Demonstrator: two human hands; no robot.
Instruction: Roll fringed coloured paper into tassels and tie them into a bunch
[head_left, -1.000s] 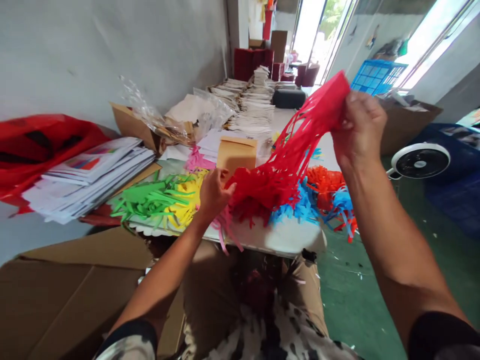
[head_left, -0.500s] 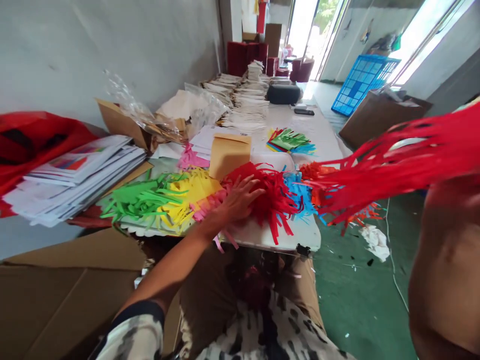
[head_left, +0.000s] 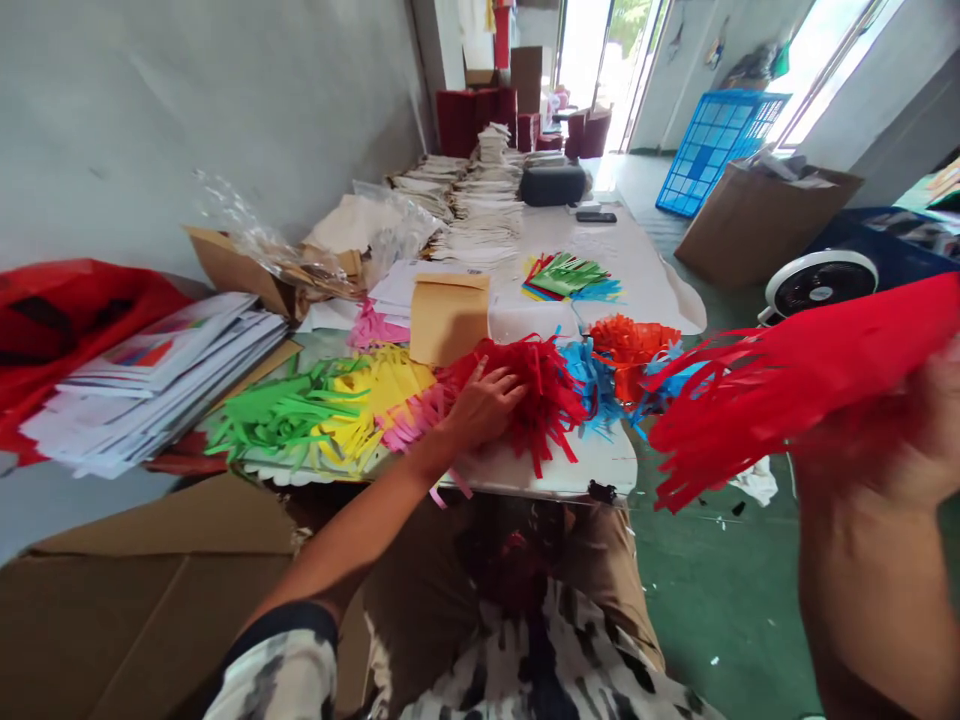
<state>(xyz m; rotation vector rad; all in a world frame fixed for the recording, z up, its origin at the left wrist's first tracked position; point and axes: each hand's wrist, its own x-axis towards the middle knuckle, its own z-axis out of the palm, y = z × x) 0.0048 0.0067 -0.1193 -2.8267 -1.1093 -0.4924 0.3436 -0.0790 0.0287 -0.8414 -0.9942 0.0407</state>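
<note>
My left hand (head_left: 486,402) lies with its fingers stretched out on a heap of red fringed paper (head_left: 546,400) at the table's near edge. Raised at the right, my right hand (head_left: 911,440), partly blurred, is closed on a red fringed paper bundle (head_left: 795,370) whose strips hang to the left. Pink fringed paper (head_left: 420,418), yellow fringed paper (head_left: 382,390) and green fringed paper (head_left: 281,410) lie in a row left of my left hand. Beyond the red heap are blue fringed paper (head_left: 592,385) and orange fringed paper (head_left: 628,345). A brown envelope (head_left: 450,318) is just behind my left hand.
A fanned multicoloured bundle (head_left: 570,275) lies farther back, near a phone (head_left: 596,217) and a black case (head_left: 553,186). White paper stacks (head_left: 480,210) line the wall side. On the right stand a fan (head_left: 821,293), a cardboard box (head_left: 757,220) and a blue crate (head_left: 712,150).
The red bundle in my right hand has swung lower, and that hand now shows more. My left hand stays on the red heap. The camera view has shifted slightly, revealing the fan.
</note>
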